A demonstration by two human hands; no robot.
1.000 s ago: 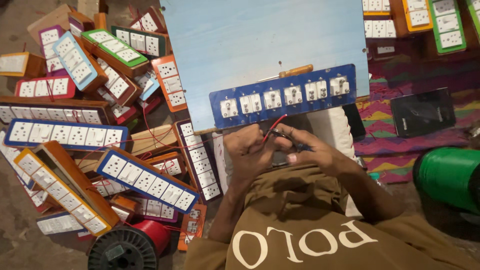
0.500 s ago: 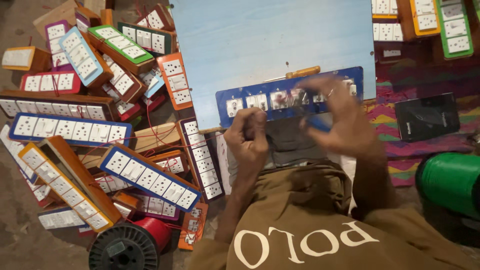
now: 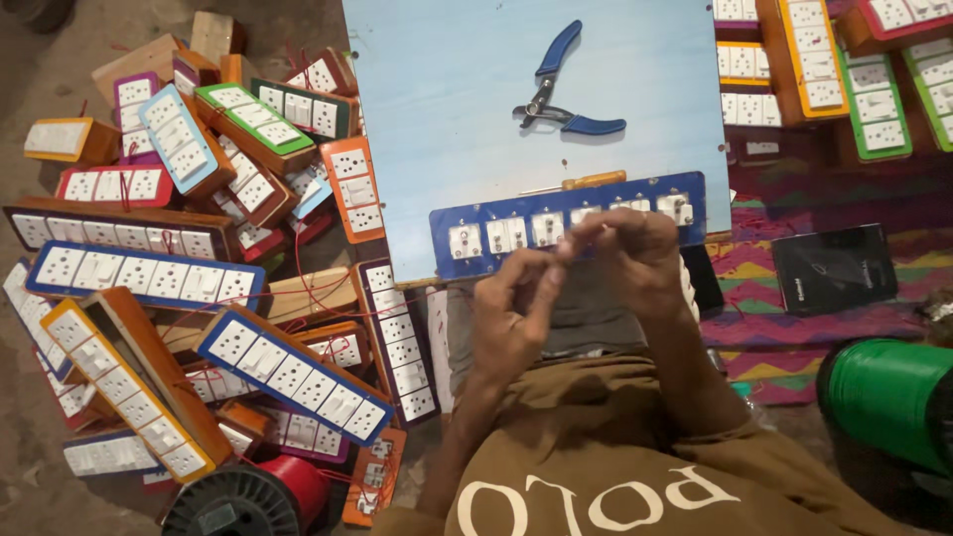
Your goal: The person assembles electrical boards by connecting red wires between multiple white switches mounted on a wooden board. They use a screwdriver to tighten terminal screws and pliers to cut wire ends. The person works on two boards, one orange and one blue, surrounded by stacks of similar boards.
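We note both hands raised together just in front of the blue switch panel (image 3: 568, 222), which lies at the near edge of the pale blue counter (image 3: 447, 119). The left hand (image 3: 511, 318) and right hand (image 3: 635, 260) meet at the fingertips, pinched closed; what they hold is too small to tell. Blue-handled pliers (image 3: 564, 94) lie farther back. Finished switch boards (image 3: 288, 372) are heaped at left.
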